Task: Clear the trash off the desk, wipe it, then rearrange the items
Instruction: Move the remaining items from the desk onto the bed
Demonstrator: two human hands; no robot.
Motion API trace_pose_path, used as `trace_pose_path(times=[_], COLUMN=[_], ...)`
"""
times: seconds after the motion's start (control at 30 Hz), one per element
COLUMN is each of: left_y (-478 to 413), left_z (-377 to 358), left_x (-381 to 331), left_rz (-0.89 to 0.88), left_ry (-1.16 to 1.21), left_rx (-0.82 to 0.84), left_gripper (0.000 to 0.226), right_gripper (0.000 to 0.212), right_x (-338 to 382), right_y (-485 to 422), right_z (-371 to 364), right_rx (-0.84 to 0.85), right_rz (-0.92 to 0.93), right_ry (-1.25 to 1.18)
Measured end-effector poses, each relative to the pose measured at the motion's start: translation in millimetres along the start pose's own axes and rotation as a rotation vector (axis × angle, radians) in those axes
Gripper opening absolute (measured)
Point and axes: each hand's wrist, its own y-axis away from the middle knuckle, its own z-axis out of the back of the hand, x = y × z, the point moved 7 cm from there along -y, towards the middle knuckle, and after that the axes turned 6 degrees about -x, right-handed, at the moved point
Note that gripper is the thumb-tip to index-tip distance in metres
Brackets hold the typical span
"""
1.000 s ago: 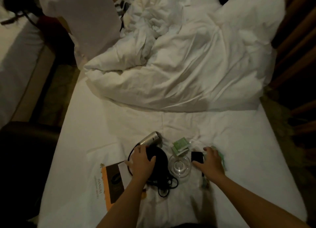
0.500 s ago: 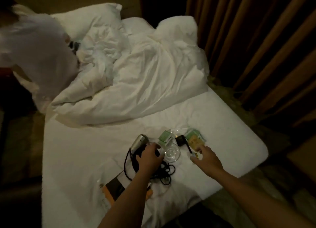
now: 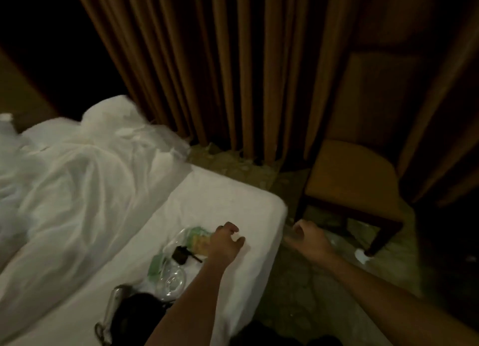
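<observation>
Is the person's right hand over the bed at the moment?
No, the right hand hangs over the floor, past the edge of the bed.

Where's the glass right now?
In the head view, the glass sits low and left of centre on the bed, between a green packet and the hair dryer.

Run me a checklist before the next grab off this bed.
1. Left hand free: ok, fingers loosely curled, nothing in them.
2. Right hand free: ok, but it hangs past the bed edge, over the floor.
3. Green packets within reach: ok, right beside the left hand.
4. Glass upright: cannot tell, blurred.
5. Hair dryer cord clear of the glass: cannot tell, the left arm covers that spot.
6. Sharp view of the items: not ok, motion blur.
</observation>
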Motion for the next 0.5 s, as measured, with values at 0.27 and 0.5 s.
trace_pose_path(times=[0.27, 0.5], left_y=[-11.6, -14.0], left_z=[-126.6, -240.6], left_x=[-224.8, -364.8], left_rz=[-0.288, -0.519], left_ry=[-0.234, -0.345], left_rx=[0.197, 0.352], left_gripper=[0.026, 0.013], right_gripper=[0.027, 0.032], right_x=[-158.4, -267.7], right_y=[-0.4, 11.8], right_z=[165.5, 260.1], right_rx=[-0.163, -0.354], right_rz=[-0.197, -0.437], right_ry=[-0.03, -0.168])
